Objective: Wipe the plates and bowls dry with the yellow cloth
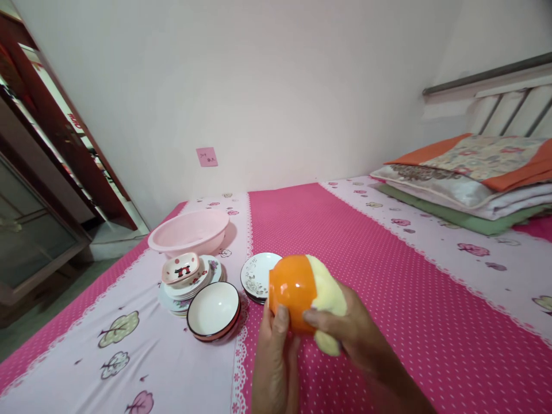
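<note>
At near centre, a tipped orange bowl (293, 287) is clasped by the left hand (275, 351), a yellow cloth (328, 290) is pinched against it by the right hand (351, 325), and a pink basin (190, 230) is placed farther left.

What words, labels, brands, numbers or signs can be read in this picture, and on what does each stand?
"304", probably: handwritten on the pink note on the wall; the marks below it are too small to read.
Red marks at far left: too blurred to read.
Orange bowl and yellow cloth: no readable text on the sides in view.
</note>
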Motion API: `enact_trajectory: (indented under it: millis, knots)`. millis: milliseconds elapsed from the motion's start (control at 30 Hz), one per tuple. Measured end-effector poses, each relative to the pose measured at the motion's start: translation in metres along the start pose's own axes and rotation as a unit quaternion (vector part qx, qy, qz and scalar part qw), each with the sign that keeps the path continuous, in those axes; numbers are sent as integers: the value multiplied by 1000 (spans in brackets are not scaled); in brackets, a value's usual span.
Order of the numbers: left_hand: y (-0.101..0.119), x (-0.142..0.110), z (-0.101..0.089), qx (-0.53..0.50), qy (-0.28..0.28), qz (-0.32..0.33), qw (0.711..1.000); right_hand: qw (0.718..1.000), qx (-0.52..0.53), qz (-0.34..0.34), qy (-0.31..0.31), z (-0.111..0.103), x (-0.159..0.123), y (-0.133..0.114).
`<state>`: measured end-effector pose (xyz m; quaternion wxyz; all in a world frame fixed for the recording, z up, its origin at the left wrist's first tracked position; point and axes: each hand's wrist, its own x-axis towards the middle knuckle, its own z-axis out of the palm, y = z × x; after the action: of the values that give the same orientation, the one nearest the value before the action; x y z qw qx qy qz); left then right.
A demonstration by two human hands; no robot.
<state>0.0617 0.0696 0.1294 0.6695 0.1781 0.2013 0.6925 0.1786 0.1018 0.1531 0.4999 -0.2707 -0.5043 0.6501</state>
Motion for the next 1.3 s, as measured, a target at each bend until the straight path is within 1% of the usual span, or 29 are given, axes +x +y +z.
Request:
enact_trajectory:
  millis: [67,100,167,233,300,367,433,467,500,567,633,733,800,900,1000,1067,1133,1167,1233,1300]
  knots:
    - [3,-4,1,34,-2,26,999,998,66,-8,-14,-4,-1,0]
    - [4,-5,1,37,-4,37,999,996,84,-11,-25,-4,-1,0]
    - [7,-5,-3,17,-7,43,999,996,73,-1,-54,-2,-3,1]
    - [10,-3,-9,-33,6,27,999,997,15,9,-69,5,-5,0]
    - [11,2,-15,-96,22,-4,995,994,-86,4,-69,13,-7,0]
    - [12,8,-21,-145,26,-35,988,979,-198,-13,-55,20,-9,0]
    - [11,11,-23,-172,20,-44,984,965,-257,-20,-46,24,-10,1]
    - [10,11,-22,-178,18,-38,983,966,-252,-18,-44,25,-10,1]
    - [10,10,-20,-178,17,-32,983,974,-224,-13,-44,25,-10,1]
    - [10,6,-14,-162,18,-25,986,990,-133,0,-44,22,-9,0]
    - [11,1,-9,-131,16,-40,990,999,-35,9,-35,17,-7,-3]
    - [11,-3,-8,-99,3,-50,994,997,66,4,-29,9,-4,-6]
    - [10,-2,-11,-98,7,-43,994,995,92,-5,-45,7,-3,-7]
    - [11,2,-13,-111,29,-32,993,997,52,-2,-61,9,-4,-4]
    - [12,8,-15,-137,35,-46,989,995,-60,-3,-75,12,-6,-1]
    - [12,12,-18,-162,47,-64,984,985,-149,-23,-79,12,-6,-2]
    - [10,15,-21,-182,55,-75,979,977,-194,-36,-85,10,-6,-3]
    - [9,16,-22,-185,51,-79,978,977,-188,-36,-89,8,-5,-4]
    - [6,15,-23,-177,36,-78,981,986,-137,-28,-85,3,-6,-5]
    - [5,13,-20,-156,18,-72,985,995,-81,-15,-52,-3,-7,-3]
